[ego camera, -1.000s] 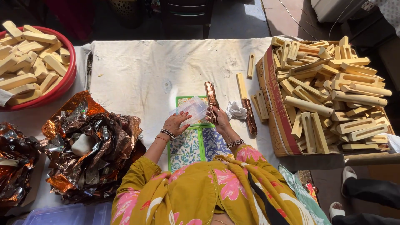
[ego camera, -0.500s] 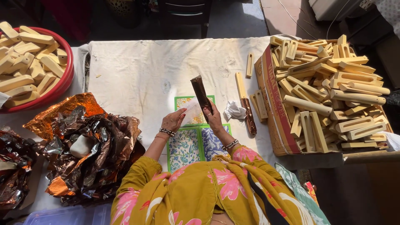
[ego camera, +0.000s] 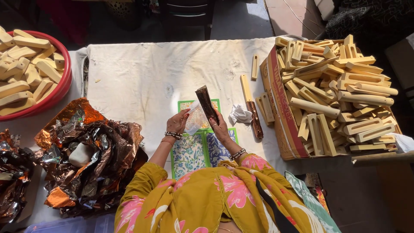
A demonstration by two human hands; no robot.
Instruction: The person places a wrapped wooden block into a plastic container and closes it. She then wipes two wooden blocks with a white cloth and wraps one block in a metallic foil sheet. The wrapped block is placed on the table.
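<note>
A white cloth [ego camera: 142, 73] is covering the table, with a cardboard box [ego camera: 276, 112] of pale wooden sticks sitting at three o'clock, a red tub [ego camera: 60, 86] of more sticks at ten o'clock, and a heap of crumpled copper foil [ego camera: 95, 151] lying at eight o'clock. Patterned cards [ego camera: 189, 153] are lying at six o'clock, under the hands. The right hand [ego camera: 220, 127] is gripping a foil-wrapped stick [ego camera: 206, 101], tilted upright above them; the left hand [ego camera: 179, 123] is pinching a clear plastic sleeve [ego camera: 196, 118] beside it. The hands are working close together. The thin sleeve could crumple or tear if the stick catches its mouth at an angle
</note>
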